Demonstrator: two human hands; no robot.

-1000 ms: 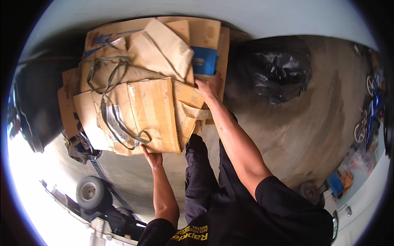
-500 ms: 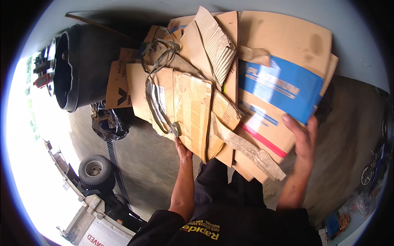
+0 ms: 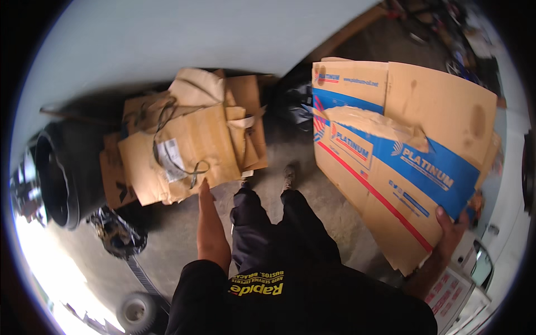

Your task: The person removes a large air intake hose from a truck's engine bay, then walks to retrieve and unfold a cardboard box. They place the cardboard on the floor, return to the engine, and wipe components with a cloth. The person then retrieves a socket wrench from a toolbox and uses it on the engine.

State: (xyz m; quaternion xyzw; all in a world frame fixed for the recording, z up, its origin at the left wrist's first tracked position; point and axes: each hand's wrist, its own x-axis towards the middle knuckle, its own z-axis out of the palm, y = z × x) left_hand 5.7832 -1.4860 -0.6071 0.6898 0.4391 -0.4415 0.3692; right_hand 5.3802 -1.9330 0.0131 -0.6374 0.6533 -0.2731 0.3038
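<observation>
- My right hand [image 3: 451, 230]: clamped on the flattened carton [image 3: 410, 192], thumb on its face.
- My left hand [image 3: 205, 191]: at near edge of cardboard stack [image 3: 209, 139]; cannot tell if gripping.
- Carton, to my right: judged light, springy; hold opposite edges.
- Stack, left: probably heavier, loose sheets may slide; support from beneath.

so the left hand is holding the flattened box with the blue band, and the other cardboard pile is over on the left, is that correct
Not quite: the head view shows the right hand holding the flattened box with the blue band. The other cardboard pile is indeed on the left.
</observation>
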